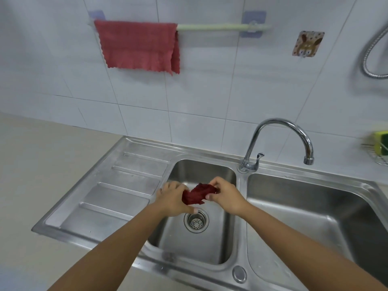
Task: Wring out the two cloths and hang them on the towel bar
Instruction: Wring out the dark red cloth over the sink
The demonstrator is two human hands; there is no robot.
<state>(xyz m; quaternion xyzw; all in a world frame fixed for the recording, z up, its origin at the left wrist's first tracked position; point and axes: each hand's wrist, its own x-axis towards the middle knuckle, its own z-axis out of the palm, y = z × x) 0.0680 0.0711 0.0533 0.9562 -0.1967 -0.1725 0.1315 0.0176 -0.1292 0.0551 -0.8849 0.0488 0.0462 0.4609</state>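
Your left hand (172, 198) and right hand (225, 196) each grip one end of the dark red cloth (196, 194), bunched between them above the small basin (201, 171), over the drain (196, 220). The other cloth (138, 46) hangs on the towel bar (222, 27), up behind the basin

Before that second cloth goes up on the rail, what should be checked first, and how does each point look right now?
1. Both hands grip the dark red cloth: left hand and right hand, ok.
2. Cloth held over the small basin, so drips go down the drain: ok.
3. Wrung out enough: cannot tell.
4. Free space on the towel bar right of the hung cloth: ok.
5. Faucet not running: ok.
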